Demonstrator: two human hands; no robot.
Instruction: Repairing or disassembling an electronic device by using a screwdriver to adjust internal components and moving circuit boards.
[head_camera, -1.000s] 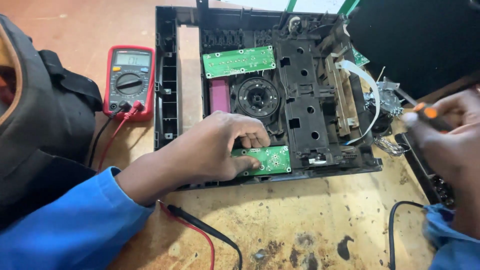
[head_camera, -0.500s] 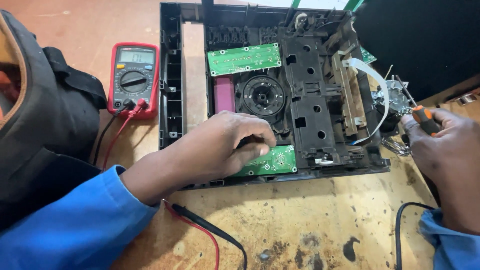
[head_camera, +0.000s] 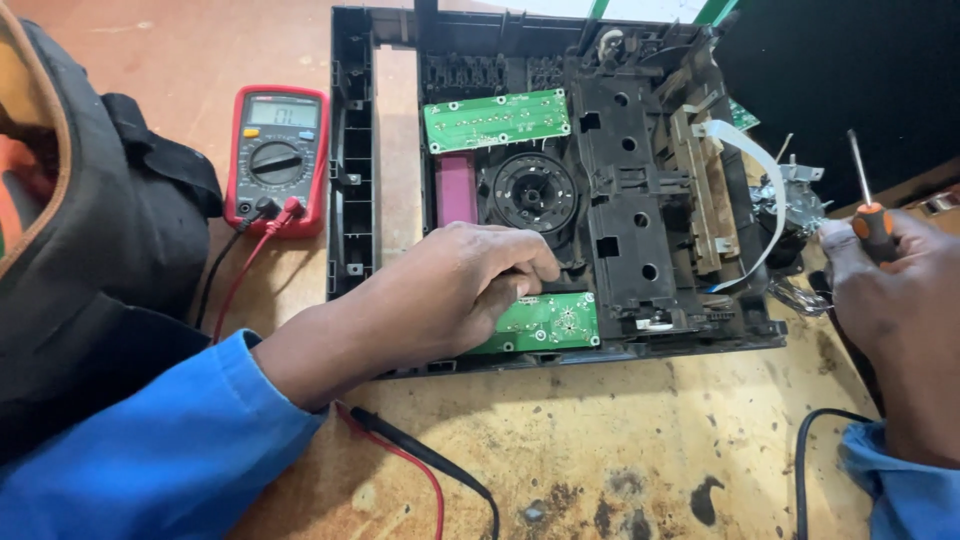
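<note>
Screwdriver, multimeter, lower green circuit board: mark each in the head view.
screwdriver (head_camera: 873, 222), head view, on its orange and black handle, in the right hand (head_camera: 900, 300).
multimeter (head_camera: 277, 158), head view, on its dial.
lower green circuit board (head_camera: 548, 323), head view, on its bare face beside the left hand (head_camera: 450, 290).

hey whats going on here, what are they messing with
A person in blue sleeves has an opened black electronics chassis on a worn wooden bench. The left hand rests inside it, over the lower green circuit board by the round disc hub. The right hand holds an orange-handled screwdriver, tip up, off the chassis's right edge. A red multimeter lies to the left beside a dark bag.
</note>
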